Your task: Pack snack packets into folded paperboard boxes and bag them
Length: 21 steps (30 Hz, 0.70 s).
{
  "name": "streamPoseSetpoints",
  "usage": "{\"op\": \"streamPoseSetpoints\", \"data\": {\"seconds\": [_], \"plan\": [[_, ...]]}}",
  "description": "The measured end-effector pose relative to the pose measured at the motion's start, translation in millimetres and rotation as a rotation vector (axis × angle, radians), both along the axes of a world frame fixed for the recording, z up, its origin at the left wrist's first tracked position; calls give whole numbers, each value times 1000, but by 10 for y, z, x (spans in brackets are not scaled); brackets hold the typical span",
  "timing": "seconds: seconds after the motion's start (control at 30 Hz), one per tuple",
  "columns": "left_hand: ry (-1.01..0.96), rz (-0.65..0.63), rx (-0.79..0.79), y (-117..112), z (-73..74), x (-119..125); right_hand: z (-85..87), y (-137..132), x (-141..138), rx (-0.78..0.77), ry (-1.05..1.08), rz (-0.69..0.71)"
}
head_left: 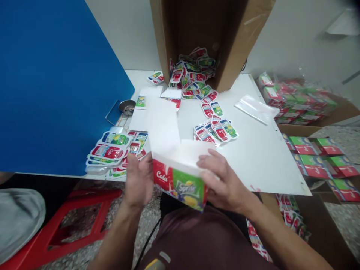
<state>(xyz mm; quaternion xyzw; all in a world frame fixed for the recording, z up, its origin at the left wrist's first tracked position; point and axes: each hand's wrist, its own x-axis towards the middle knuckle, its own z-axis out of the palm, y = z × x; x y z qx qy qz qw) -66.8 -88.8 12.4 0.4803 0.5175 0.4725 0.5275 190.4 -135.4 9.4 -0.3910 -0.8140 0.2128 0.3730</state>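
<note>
A small red and green printed carton, with Cola and Sprite on its side, is held tilted over the table's front edge. Its white top flaps stand raised. My right hand grips the carton's right end, fingers over the upper edge. At the left end, my left hand is slightly blurred, with its thumb up and its fingers against the carton's edge. Close to that hand lie stacked bottle-shaped Cola and Sprite packs. More such packs lie in a pile beyond my right hand.
A tall open cardboard box spills packs onto the white table. A clear plastic bag lies at right. Finished-looking cartons fill boxes beside the table. A blue panel stands left, above a red stool.
</note>
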Motion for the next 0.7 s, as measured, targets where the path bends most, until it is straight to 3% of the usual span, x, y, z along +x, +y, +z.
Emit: {"op": "streamPoseSetpoints", "data": {"seconds": [0.1,0.2,0.27,0.3,0.37,0.47,0.53,0.63,0.7], "plan": [[-75,-86,-164,141,-94,-152,-221,17,-244,157,-150,120],[27,-5,-203,175,-412,-172,-402,-82,-388,44,-251,264],[109,72,-195,109,-613,-121,-355,-170,-376,-106,-210,336],[151,99,-180,59,-684,-81,-280,-195,-349,-190,-158,306],[222,128,-131,-50,-752,15,-84,-173,-294,-339,-77,108],[240,178,-71,-167,-721,169,90,42,-319,-425,-214,-118],[220,181,-45,-210,-680,257,20,238,-425,-443,-421,-133],[223,154,-2,-265,-676,351,-279,458,-636,-536,-649,-168],[239,177,21,-307,-716,395,-479,512,-749,-574,-694,-169]]}}
